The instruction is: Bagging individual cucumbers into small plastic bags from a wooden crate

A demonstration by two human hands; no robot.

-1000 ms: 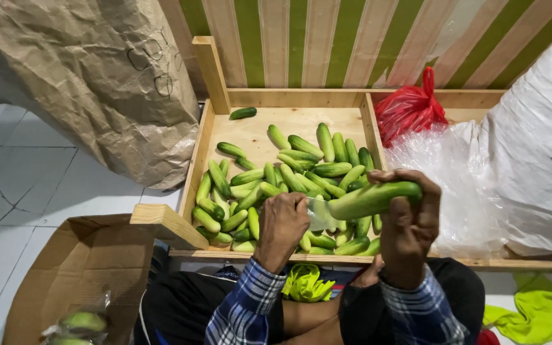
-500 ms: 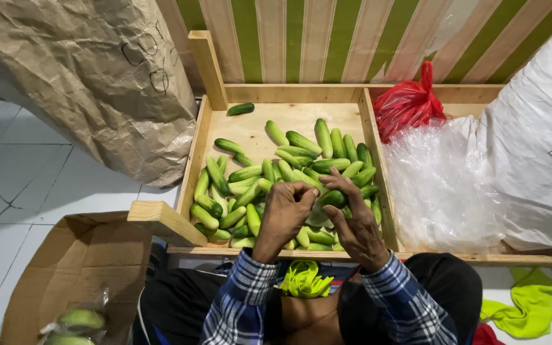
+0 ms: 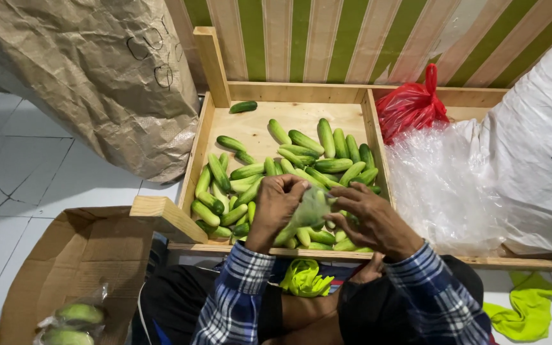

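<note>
A wooden tray (image 3: 212,137) holds a pile of several green cucumbers (image 3: 327,153), with one cucumber (image 3: 243,107) lying alone at the far left corner. Both my hands are over the pile's near edge. My left hand (image 3: 275,206) grips a thin clear plastic bag (image 3: 309,211) with a cucumber inside it. My right hand (image 3: 373,220) holds the same bag from the right side, fingers curled down onto it. Both sleeves are blue plaid.
A big brown paper sack (image 3: 84,83) stands to the left. A cardboard box (image 3: 71,255) at lower left holds bagged cucumbers (image 3: 71,319). Right of the tray are a red plastic bag (image 3: 410,105), clear plastic (image 3: 442,185) and a white sack (image 3: 538,147). Green cloths (image 3: 528,306) lie nearby.
A second ago my right hand held a bagged cucumber up at the right. Both hands have come down to the near edge of the pile and now hold a bag together.
</note>
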